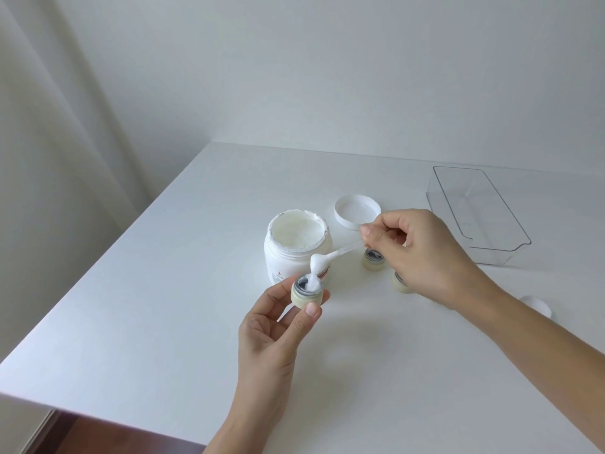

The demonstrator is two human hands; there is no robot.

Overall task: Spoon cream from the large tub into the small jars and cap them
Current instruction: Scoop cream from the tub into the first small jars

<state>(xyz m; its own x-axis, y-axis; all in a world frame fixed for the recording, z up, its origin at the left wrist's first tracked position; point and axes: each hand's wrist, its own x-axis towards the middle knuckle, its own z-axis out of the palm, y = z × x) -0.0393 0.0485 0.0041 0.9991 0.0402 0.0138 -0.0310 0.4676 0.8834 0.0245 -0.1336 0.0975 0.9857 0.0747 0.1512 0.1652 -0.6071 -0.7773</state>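
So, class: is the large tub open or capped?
Open: large tub shows cream inside; its white lid lies upturned on the table behind it.

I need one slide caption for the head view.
Left hand holds small cream-coloured jar; right hand tips cream from clear plastic spoon.

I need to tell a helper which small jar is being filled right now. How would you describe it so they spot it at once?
Start at the large open tub of cream near the middle of the white table. Just in front of it, the left hand holds one small jar up off the table. Unlike the two jars standing by the right hand, it has cream dropping in from a clear spoon.
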